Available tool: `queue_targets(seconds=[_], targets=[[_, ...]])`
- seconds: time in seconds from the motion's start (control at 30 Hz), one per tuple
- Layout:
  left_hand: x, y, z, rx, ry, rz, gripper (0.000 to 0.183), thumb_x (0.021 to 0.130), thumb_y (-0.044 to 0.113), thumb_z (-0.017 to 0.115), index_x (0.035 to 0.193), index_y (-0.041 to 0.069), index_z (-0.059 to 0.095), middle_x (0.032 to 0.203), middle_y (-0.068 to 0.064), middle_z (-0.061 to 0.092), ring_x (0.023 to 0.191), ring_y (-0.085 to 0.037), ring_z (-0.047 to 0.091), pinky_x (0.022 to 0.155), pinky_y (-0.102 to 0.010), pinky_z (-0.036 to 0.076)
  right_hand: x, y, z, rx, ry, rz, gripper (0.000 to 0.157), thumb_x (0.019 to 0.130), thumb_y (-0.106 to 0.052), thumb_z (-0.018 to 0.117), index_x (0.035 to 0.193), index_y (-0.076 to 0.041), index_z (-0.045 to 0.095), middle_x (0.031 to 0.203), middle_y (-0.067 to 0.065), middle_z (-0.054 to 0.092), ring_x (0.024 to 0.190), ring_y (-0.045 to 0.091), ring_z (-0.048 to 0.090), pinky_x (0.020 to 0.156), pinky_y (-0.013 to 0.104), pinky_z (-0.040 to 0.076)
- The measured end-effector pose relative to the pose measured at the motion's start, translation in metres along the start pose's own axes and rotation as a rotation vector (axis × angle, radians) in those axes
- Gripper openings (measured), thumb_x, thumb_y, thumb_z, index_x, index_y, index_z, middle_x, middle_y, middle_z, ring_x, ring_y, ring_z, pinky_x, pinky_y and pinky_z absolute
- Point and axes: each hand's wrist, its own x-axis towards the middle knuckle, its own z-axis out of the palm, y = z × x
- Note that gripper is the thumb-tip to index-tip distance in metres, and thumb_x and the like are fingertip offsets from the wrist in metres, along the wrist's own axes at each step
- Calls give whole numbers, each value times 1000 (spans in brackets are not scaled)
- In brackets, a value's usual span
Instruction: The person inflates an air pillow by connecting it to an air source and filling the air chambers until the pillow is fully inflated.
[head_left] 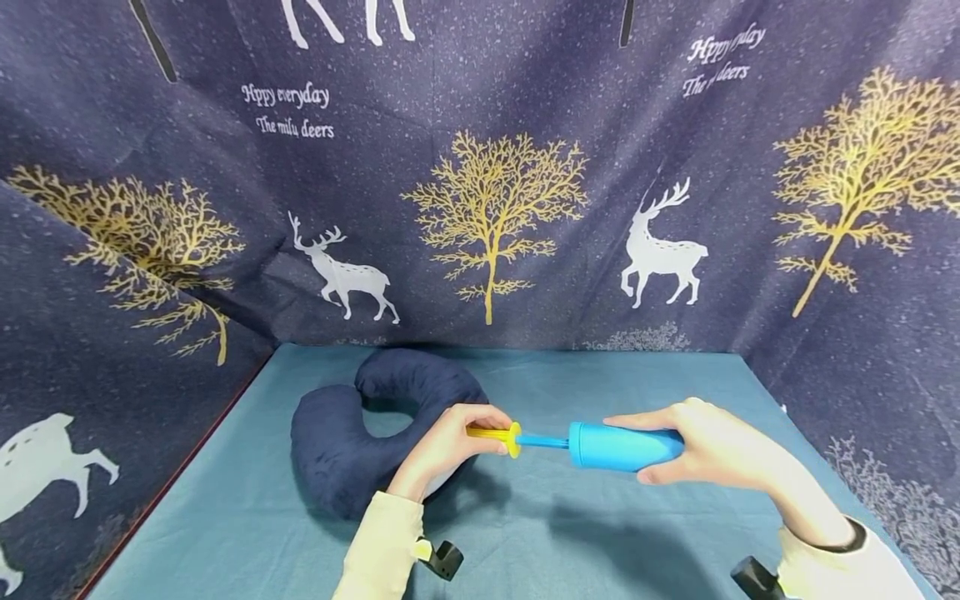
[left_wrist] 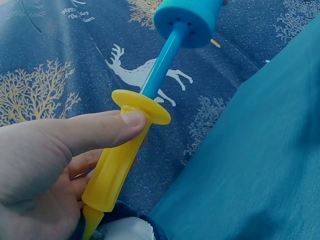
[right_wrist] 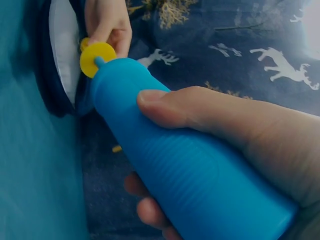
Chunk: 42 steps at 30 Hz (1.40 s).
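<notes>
A hand air pump spans the space between my two hands, its blue barrel (head_left: 618,447) to the right and its yellow nozzle end (left_wrist: 114,172) to the left. My left hand (head_left: 456,435) grips the ribbed yellow part, thumb pressed just below the round yellow flange (left_wrist: 156,111). Wrapped around the smooth barrel, my right hand (head_left: 716,442) holds it with the thumb on one side and fingers on the other. A length of blue rod (head_left: 543,442) shows between flange and barrel. The pump lies nearly level above the table, casting a shadow.
A navy U-shaped neck pillow (head_left: 337,450) lies on the teal-covered table (head_left: 600,533), behind and left of my left hand. Its pale side (right_wrist: 64,50) shows in the right wrist view. Dark cloth walls (head_left: 555,100) with deer and trees enclose the table's back and sides.
</notes>
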Motion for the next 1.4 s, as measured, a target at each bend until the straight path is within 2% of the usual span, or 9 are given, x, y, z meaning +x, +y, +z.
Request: queue_targets(seconds=[0.33,0.5,0.73,0.9,1.0,1.2,1.4], targets=[[0,-5,1,-21,-6,7,23,86,15,76,109,11,73,104,-8,75,93,-17,66,85,-23,51,29,-11,19,8,-4,-17,61,76,-43,82,133,-32,64,95,-11,71,67,-2,50,59,20,40],[0,-7,2,-21,1,7,23,86,15,76,108,12,73,104,-8,75,92,-17,65,84,-24,52,43,-16,28,16,-25,9,61,75,-42,82,133,-33,63,93,-11,70,65,0,50,58,21,39],[1,-7,4,11,13,5,22,86,17,77,108,14,74,105,-5,75,95,-17,66,87,-27,52,53,-20,38,22,-33,18,62,76,-40,82,134,-34,62,101,-6,73,69,1,54,60,21,42],[2,-6,4,60,10,5,23,85,20,77,109,18,74,105,-1,75,96,-14,67,88,-27,53,50,-17,34,16,-42,28,64,75,-43,83,134,-40,60,102,-10,72,70,0,53,60,21,41],[2,-5,3,75,6,11,24,85,22,77,109,20,73,104,1,75,93,-11,67,87,-25,53,45,-15,26,1,-55,26,66,74,-43,84,135,-43,58,97,-13,69,69,0,51,59,20,40],[1,-5,-1,71,5,36,25,86,23,77,111,19,72,101,3,74,90,-10,66,85,-24,53,31,-6,10,8,-70,-9,67,75,-42,83,137,-39,57,88,-15,65,65,-3,47,59,19,39],[2,-3,-1,73,2,35,26,86,21,77,111,20,71,102,3,74,91,-9,66,85,-24,52,10,3,-6,-17,-50,-22,67,76,-48,81,138,-38,57,99,-16,67,69,-5,48,62,18,40]])
